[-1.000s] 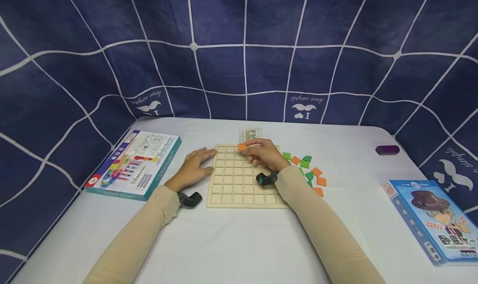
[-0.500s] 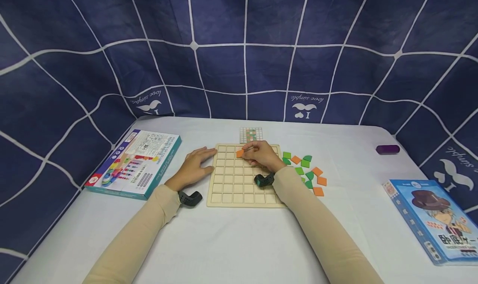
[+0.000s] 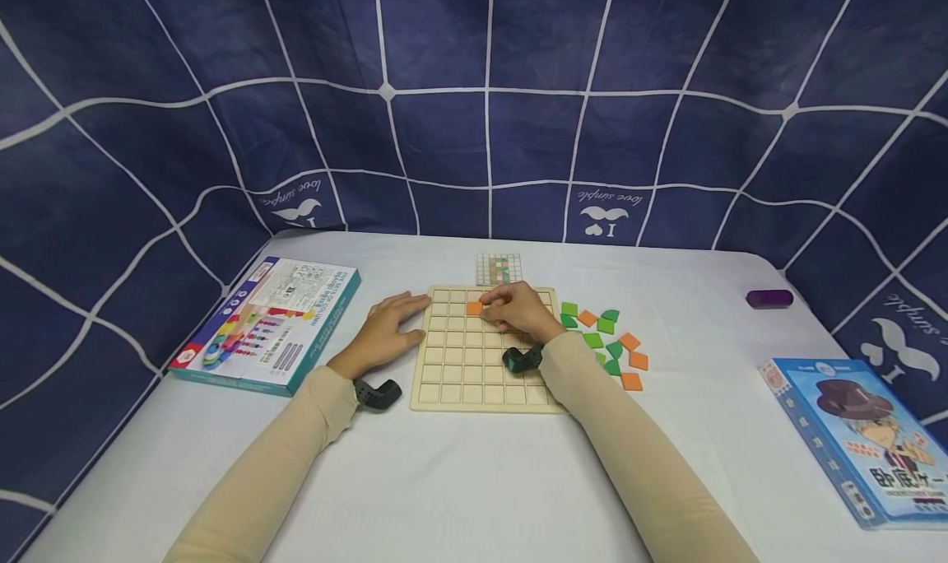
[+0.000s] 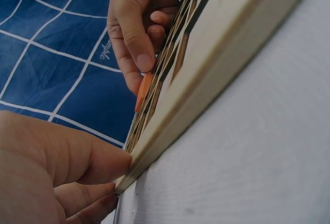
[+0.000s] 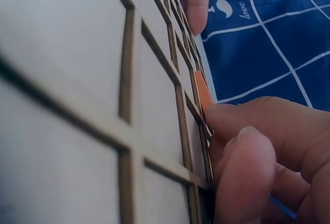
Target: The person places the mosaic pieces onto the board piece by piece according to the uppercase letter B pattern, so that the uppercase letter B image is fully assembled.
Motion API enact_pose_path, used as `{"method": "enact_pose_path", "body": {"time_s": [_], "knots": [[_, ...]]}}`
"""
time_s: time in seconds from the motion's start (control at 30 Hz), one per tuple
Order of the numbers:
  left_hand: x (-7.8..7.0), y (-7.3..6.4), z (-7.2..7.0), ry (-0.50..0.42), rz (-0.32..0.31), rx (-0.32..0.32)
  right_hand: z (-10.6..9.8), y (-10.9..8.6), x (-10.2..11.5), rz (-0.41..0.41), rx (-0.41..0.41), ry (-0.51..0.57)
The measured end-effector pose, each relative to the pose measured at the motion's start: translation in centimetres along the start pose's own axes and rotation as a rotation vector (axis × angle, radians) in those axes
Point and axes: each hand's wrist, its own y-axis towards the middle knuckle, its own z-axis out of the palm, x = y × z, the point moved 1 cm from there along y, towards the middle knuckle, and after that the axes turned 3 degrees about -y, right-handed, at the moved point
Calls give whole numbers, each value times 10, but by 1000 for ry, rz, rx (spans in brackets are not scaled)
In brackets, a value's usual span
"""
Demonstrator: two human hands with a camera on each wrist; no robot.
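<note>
A wooden grid board point(image 3: 452, 374) lies on the white cloth in front of me. My right hand point(image 3: 522, 309), over its upper part, pinches a square orange tile point(image 3: 474, 309) between thumb and fingers. In the right wrist view the tile point(image 5: 203, 89) lies at the board's grid, slightly tilted; whether it sits fully inside a cell cannot be told. My left hand point(image 3: 385, 331) rests at the board's left edge, thumb and fingers extended and touching it, as the left wrist view also shows with the thumb point(image 4: 105, 157) against the rim.
Loose green and orange tiles point(image 3: 595, 340) lie right of the board. A small printed pattern card point(image 3: 499, 268) is behind it. One boxed set point(image 3: 267, 324) lies at left, a blue game box point(image 3: 862, 439) at right, and a purple object point(image 3: 769, 299) at the far right.
My right hand has moved the orange tile slightly towards me and left, from the board's top row down to the row below. The left hand stays in place.
</note>
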Motion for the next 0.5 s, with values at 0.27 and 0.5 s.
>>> {"method": "enact_pose_path", "body": {"time_s": [0.27,0.5], "knots": [[0,-1,1,-5,10,-9,-3,-2,2,-18,36,24],[1,-2,0,-2,2,-6,-16,-6,2,-58,119,87]]}}
